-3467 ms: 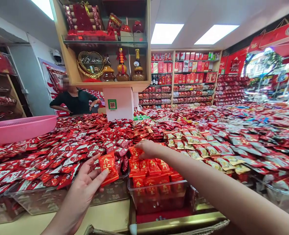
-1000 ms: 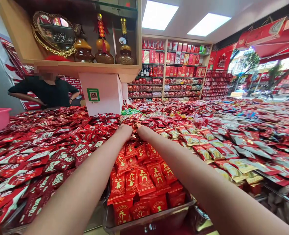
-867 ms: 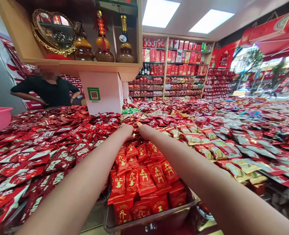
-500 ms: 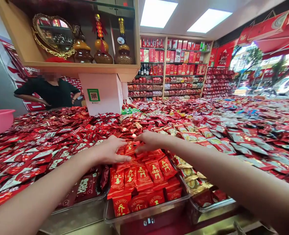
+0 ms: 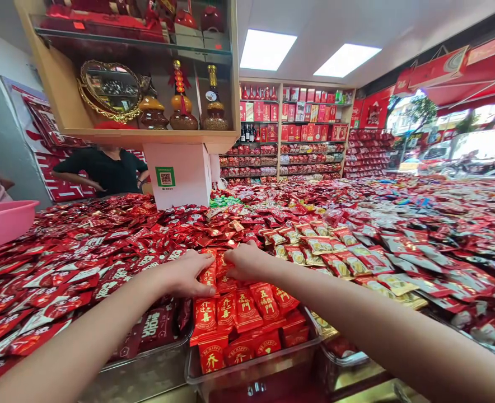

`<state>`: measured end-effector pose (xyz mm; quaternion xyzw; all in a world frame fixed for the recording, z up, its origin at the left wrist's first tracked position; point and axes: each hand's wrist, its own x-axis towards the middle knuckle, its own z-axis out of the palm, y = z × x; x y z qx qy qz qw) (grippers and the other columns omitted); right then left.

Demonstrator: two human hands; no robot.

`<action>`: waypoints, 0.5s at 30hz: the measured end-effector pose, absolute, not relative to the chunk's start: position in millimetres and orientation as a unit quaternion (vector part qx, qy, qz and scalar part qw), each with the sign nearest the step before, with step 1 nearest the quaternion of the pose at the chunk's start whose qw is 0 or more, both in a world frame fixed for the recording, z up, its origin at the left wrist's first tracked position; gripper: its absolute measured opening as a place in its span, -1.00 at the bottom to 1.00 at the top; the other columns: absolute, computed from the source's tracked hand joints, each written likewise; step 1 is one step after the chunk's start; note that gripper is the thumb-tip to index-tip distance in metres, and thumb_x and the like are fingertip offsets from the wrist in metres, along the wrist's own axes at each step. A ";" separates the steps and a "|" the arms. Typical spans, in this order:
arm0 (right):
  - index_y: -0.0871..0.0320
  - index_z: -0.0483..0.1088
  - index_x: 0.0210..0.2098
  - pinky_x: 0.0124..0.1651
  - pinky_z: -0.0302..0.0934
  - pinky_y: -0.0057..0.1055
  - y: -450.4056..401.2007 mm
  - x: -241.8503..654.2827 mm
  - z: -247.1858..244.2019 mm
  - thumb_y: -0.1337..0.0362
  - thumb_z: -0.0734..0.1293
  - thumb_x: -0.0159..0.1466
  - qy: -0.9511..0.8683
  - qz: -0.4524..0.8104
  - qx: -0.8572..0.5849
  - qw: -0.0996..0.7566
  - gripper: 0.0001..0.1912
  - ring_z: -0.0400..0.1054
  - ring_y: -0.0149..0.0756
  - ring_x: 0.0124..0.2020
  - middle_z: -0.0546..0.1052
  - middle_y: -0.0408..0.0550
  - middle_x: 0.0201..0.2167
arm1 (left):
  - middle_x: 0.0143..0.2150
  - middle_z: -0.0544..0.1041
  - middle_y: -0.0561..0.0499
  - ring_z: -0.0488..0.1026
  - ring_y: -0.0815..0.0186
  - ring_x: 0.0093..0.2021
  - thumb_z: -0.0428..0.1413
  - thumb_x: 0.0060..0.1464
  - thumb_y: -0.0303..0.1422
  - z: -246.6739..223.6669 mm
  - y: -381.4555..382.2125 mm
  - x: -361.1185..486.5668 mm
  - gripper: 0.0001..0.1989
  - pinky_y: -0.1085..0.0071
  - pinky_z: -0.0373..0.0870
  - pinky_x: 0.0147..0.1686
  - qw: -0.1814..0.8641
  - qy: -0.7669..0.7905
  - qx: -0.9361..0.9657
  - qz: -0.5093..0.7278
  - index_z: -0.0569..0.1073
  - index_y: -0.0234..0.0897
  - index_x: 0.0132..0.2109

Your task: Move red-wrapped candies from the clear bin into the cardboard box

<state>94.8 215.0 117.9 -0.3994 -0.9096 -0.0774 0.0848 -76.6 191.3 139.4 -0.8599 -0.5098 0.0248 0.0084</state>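
Note:
In the head view, a clear plastic bin (image 5: 251,364) at the front holds rows of small red packets (image 5: 247,310) with gold lettering. My left hand (image 5: 188,274) reaches over the back left of these rows. Its thumb and fingers are spread apart, with an upright red packet (image 5: 208,276) between them. Facing it, my right hand (image 5: 250,262) has its fingers curled down against a packet (image 5: 223,267) in the same rear row. Some of its fingertips are hidden behind the hand.
Neighbouring bins hold dark red packets (image 5: 157,324) on the left and gold-and-red packets (image 5: 310,246) on the right. A white box with a QR code (image 5: 180,179) stands under a display cabinet (image 5: 155,134). A pink basin (image 5: 6,224) is at left; a person (image 5: 104,170) stands behind.
My right hand has come down and curled onto the rear packets. My left hand has lowered against them too. The camera view has tilted slightly upward.

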 end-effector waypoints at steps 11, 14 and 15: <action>0.16 0.31 -0.24 -0.11 0.06 -0.02 246.6 72.3 109.7 0.38 0.13 0.12 -0.897 -0.080 -0.428 0.082 -0.78 0.33 -0.16 -0.21 0.48 0.03 -0.28 | 0.18 0.18 -0.17 0.06 -0.02 0.15 -0.03 -0.23 0.11 139.3 199.2 -79.0 -0.24 0.15 0.03 0.06 -0.001 -0.513 -0.855 0.078 0.26 -0.27 0.08; 0.16 0.30 -0.21 -0.10 0.08 -0.06 253.8 70.8 112.5 0.35 0.16 0.12 -0.893 -0.075 -0.438 0.072 -0.77 0.32 -0.16 -0.17 0.47 0.05 -0.23 | 0.22 0.07 -0.20 0.01 -0.04 0.17 -0.06 -0.21 0.11 138.7 198.1 -79.5 -0.19 0.10 -0.03 0.08 0.000 -0.516 -0.852 0.086 0.20 -0.32 0.12; 0.16 0.32 -0.22 -0.11 0.10 -0.08 254.8 70.5 114.0 0.34 0.18 0.11 -0.892 -0.072 -0.442 0.066 -0.77 0.32 -0.15 -0.17 0.47 0.06 -0.23 | 0.23 0.06 -0.19 0.00 -0.04 0.17 -0.05 -0.21 0.10 138.3 197.7 -79.6 -0.20 0.10 -0.04 0.09 0.000 -0.517 -0.852 0.087 0.18 -0.32 0.12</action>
